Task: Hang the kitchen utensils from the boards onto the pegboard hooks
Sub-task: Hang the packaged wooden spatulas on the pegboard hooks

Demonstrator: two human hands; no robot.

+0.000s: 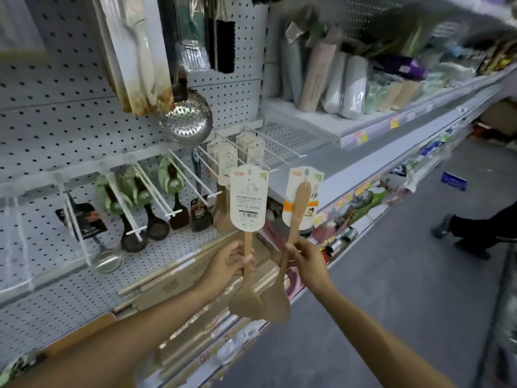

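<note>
Two hands (223,264) (309,261) – smooth wooden spatulas (247,247) (293,228), seemingly card-tagged

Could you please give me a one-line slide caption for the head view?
Left hand and right hand each hold a carded wooden spatula before the pegboard hooks.

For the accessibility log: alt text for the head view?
Left hand and right hand each hold a carded wooden spatula, left spatula and right spatula, upright before a pegboard with white hooks, a skimmer and dark spoons.
</note>
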